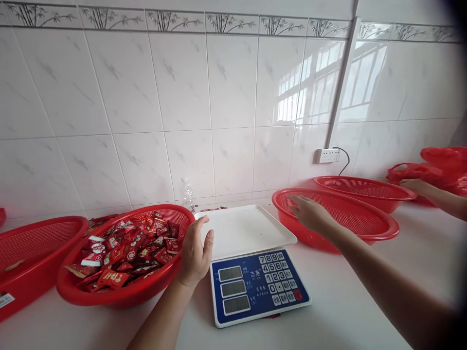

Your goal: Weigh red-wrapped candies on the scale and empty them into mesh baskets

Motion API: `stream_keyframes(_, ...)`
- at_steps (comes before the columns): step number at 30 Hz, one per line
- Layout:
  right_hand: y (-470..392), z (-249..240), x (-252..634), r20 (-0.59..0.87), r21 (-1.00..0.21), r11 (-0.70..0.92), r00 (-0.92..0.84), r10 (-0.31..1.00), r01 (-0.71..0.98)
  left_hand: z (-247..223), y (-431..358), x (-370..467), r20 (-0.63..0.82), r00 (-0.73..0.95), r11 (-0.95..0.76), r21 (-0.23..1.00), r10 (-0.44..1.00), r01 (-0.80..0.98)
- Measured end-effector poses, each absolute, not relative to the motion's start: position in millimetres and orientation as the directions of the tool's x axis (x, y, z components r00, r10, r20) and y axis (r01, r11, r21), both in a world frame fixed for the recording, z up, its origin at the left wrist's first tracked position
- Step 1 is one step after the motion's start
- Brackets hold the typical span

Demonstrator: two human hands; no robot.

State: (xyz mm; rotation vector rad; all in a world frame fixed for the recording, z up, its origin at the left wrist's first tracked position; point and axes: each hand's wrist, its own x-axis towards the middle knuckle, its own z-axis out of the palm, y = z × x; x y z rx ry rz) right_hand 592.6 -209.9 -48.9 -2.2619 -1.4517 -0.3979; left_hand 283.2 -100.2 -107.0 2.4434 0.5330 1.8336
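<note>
My left hand (195,250) is open, thumb apart from the fingers, between a red basket (120,299) of small wrapped snacks (127,253) and a digital scale (260,287). It appears close to the basket's right rim; whether it touches cannot be told. The scale has a blue keypad panel in front and a bare white weighing tray (244,226) behind. Over the left part of another red basket (377,233) is my right hand (310,211), fingers stretched out and nothing seen in them. No contents show in that basket's visible part.
A third red basket (365,189) stands behind on the right, and another (40,233) at far left. A co-worker's hand (416,184) touches red plastic bags (434,167). A clear bottle (187,194) and a power strip (328,155) are by the tiled wall.
</note>
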Motion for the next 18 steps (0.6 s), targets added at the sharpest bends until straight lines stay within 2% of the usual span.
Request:
stream_keyframes(3,-200,-56,553,0.365,-0.225,-0.152,0.227,0.903,0.963,-108,-101,284,0.914,0.271,-0.938,0.234,0.303,0.257)
stream_keyframes(5,-193,-55,520,0.236,-0.287,0.034,0.036,0.971,0.957,-107,-103,284,0.901,0.305,-0.935,0.226,0.307,0.273)
stream_keyframes(7,-186,-52,490,0.091,-0.343,0.144,-0.12,0.989,0.928,-104,-107,285,0.88,0.354,-0.932,0.222,0.318,0.285)
stream_keyframes(9,-181,-48,468,0.013,-0.36,0.189,-0.198,0.98,0.913,-99,-113,286,0.849,0.4,-0.926,0.239,0.345,0.292)
stream_keyframes(14,-172,-43,455,-0.014,-0.371,0.193,-0.213,0.977,0.909,-71,-116,280,0.757,0.393,-0.844,0.39,0.522,0.368)
stream_keyframes(18,-172,-43,466,-0.022,-0.418,0.214,-0.246,0.969,0.883,-43,-84,258,0.539,0.446,-0.697,0.503,0.715,0.511)
